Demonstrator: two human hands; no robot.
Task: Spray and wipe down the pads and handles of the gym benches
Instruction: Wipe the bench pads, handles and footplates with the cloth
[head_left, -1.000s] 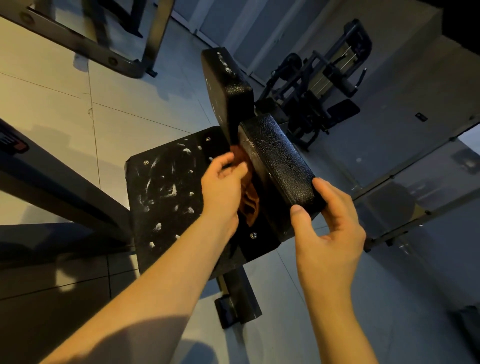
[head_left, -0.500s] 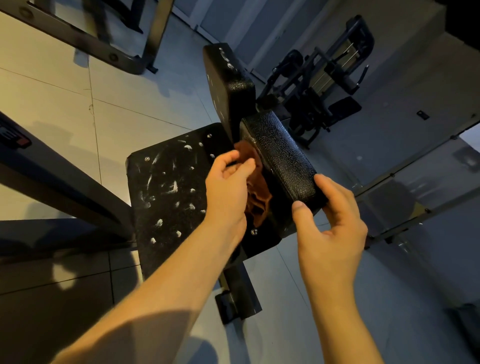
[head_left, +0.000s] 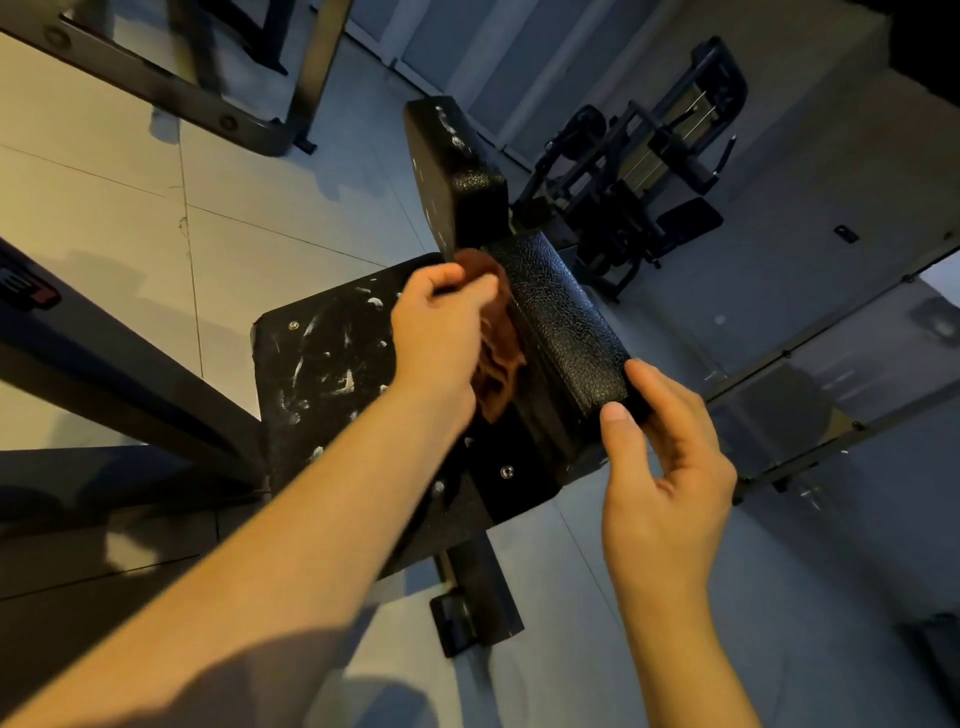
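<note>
When read from the nearest edge outward, starts with two bare arms: the left forearm (head_left: 311, 545) lying across the near part of the black surface (head_left: 322, 415) and hiding it there, the right forearm (head_left: 675, 649) coming up at the right. Between them, down on the tiled floor (head_left: 104, 218), shows the bench foot (head_left: 475, 618).

Next, to the right, finds the right hand (head_left: 662, 462): grip closed on the near end of the small pad (head_left: 561, 322), thumb up at its top corner, fingers curled round the end face. Just left of that, finds the left hand (head_left: 441, 332), blurred, grip clamped on a brown cloth (head_left: 501, 364) and pressing it into the left side of the small pad, with the cloth hanging bunched below the fingers. Cannot tell whether the cloth touches the surface beneath.

Shows white flecks (head_left: 345, 384) and smears over the bare left part of the surface, and a screw head (head_left: 506, 472) near its right corner.

Behind the cloth, rises to an upright pad (head_left: 452, 171), black, flecked white along its top edge, close against the far end of the small pad.

At far left, meets a dark sloping beam (head_left: 104, 374); beyond it, top left, a metal frame (head_left: 156, 88) standing on the floor. Farthest back, right of the upright pad, makes out a dark gym machine (head_left: 649, 171) by the wall, well apart from the bench.
</note>
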